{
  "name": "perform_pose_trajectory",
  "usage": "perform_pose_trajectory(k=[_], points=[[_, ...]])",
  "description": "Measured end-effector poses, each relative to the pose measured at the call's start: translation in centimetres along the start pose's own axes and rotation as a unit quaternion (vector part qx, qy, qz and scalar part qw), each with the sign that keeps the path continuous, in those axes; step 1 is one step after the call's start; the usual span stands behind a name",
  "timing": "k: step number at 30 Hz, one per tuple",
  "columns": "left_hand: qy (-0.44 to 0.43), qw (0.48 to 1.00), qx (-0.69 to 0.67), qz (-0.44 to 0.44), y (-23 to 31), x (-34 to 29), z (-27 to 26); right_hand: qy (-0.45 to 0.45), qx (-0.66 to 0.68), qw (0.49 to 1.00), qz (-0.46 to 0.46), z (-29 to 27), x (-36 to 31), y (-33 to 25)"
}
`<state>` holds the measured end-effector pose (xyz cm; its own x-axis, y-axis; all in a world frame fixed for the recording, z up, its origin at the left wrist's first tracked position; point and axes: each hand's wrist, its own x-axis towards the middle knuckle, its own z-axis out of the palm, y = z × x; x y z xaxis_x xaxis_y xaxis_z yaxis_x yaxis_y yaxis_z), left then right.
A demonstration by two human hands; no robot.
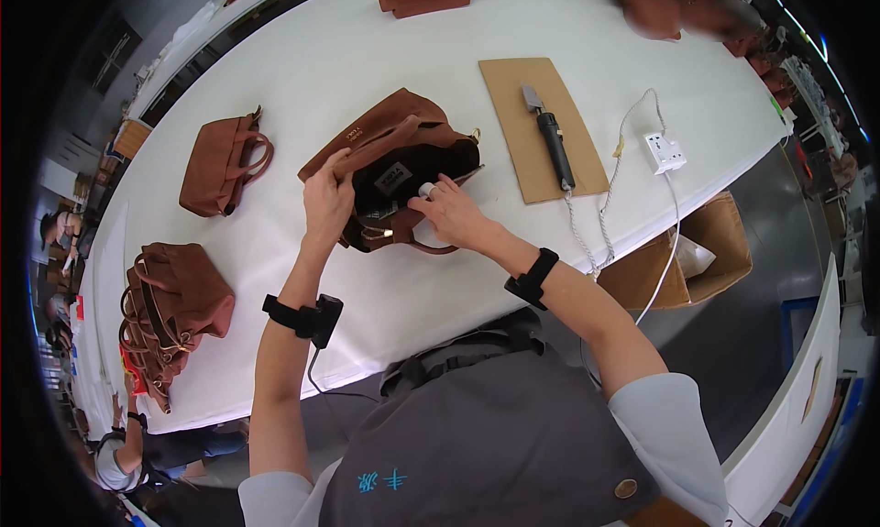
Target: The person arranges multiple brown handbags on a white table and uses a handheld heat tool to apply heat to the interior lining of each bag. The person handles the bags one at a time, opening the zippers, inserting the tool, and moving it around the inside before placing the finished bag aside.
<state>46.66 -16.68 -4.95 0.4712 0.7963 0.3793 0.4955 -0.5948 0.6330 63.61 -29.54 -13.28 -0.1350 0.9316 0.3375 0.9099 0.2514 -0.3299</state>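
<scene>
A brown leather handbag (pixel 408 110) lies on the white table in front of me, its mouth spread wide. The dark lining (pixel 371 197) shows, with a light label (pixel 394 178) on it. My left hand (pixel 327 197) is closed on the left side of the bag's rim. At the right side of the opening, my right hand (pixel 451 213) has its fingers bent together around a small white object (pixel 426 190), too small to name. A brown handle (pixel 433 248) hangs out below my right hand. Black bands sit on both wrists.
A black-handled heating tool (pixel 555 151) rests on a cardboard sheet (pixel 513 128), its cord running to a white power strip (pixel 665 151). Brown bags (pixel 220 165) lie left. A cardboard box (pixel 729 252) stands beside the table. At lower left, another person (pixel 124 454) is beside the table.
</scene>
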Motion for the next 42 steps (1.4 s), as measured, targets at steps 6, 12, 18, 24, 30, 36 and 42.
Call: perform_pose_trajectory(k=[6,12,18,24,30,36,42], points=[[-0.005,1.0,-0.002,0.025,-0.7,-0.6,-3.4,-0.014,0.056,0.998,0.017,2.3,-4.3,-0.1],[-0.105,0.992,0.011,0.064,-0.1,-3.7,-2.6,-0.15,0.286,0.946,0.001,0.9,0.2,-8.1],[-0.079,0.995,-0.011,0.054,-0.8,-4.1,-0.9,0.007,0.123,0.985,-0.12,8.4,-4.4,-10.8],[-0.116,0.992,-0.016,0.045,-0.6,-4.4,-1.8,0.184,0.082,0.973,0.116,6.0,0.7,-8.8],[-0.115,0.988,0.076,0.064,-0.8,-4.6,-1.1,0.246,0.106,0.961,0.066,7.9,5.4,-4.3],[-0.014,0.979,0.202,0.0,0.1,-4.9,-0.5,0.166,0.235,0.952,0.109,4.1,7.6,-6.1],[0.008,0.985,0.167,-0.035,-1.2,-3.2,-0.8,-0.02,0.201,0.973,0.112,8.8,2.4,-9.3]])
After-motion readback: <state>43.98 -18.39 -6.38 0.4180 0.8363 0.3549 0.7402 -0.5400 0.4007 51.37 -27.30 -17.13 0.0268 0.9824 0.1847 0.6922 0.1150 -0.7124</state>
